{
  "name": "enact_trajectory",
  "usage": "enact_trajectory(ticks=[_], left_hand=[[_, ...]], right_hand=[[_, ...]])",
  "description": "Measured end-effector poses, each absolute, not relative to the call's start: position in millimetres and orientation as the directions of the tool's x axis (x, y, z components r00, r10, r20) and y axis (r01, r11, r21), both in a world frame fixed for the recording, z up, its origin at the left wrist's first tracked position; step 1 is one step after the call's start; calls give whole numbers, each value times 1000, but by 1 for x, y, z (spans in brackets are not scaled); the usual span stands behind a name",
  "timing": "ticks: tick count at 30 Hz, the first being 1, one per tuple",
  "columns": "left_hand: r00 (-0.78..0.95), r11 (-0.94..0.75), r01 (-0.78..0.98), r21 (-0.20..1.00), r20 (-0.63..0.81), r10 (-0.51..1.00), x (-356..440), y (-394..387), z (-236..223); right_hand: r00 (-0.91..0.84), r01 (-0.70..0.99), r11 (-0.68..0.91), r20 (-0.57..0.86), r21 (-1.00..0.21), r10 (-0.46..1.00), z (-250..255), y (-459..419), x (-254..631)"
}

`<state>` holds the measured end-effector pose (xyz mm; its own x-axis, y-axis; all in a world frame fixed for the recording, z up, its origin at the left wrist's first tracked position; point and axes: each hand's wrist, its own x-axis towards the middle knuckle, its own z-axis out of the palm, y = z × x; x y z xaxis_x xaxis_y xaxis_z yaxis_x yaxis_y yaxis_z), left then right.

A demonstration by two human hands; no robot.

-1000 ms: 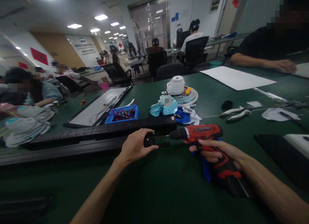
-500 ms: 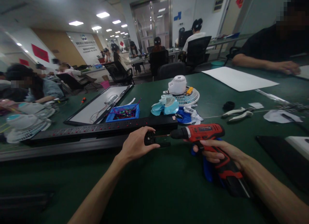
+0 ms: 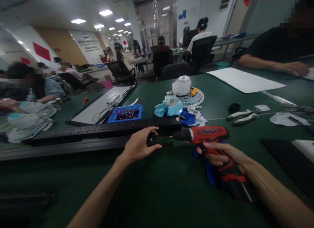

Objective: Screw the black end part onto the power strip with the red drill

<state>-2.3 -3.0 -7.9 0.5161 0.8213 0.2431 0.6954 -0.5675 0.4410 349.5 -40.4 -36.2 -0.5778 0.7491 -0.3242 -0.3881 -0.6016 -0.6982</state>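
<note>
My left hand [image 3: 138, 145] is curled round a small black end piece [image 3: 151, 139], thumb below and fingers above. This piece is at the right end of a long black bar [image 3: 73, 147]; whether the two are joined is hidden by my hand. My right hand [image 3: 220, 152] grips a red and black cordless drill [image 3: 208, 133], index finger near the trigger. The drill's thin bit [image 3: 165, 137] points left at the end piece; I cannot tell if its tip touches. Something blue [image 3: 210, 172] is partly hidden behind the drill handle.
Behind the bar lies a black power strip [image 3: 132, 125], then a blue tray of wires [image 3: 125, 119] and a framed panel [image 3: 98, 105]. A white fan [image 3: 181, 86] and pale blue fan blades [image 3: 168, 106] stand beyond. Pliers [image 3: 241, 117] lie at right. A co-worker's arm [image 3: 272, 65] rests far right.
Both hands, the drill and the end piece keep nearly the same place. The view has shifted very slightly.
</note>
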Motion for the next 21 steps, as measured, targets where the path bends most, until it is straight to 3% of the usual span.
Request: enact_trajectory(ticks=[21], left_hand=[[507,-560,702,440,243,827,-2,-3,-9]], right_hand=[[-575,-415,-610,-325,-676,751,-36,-40,349]])
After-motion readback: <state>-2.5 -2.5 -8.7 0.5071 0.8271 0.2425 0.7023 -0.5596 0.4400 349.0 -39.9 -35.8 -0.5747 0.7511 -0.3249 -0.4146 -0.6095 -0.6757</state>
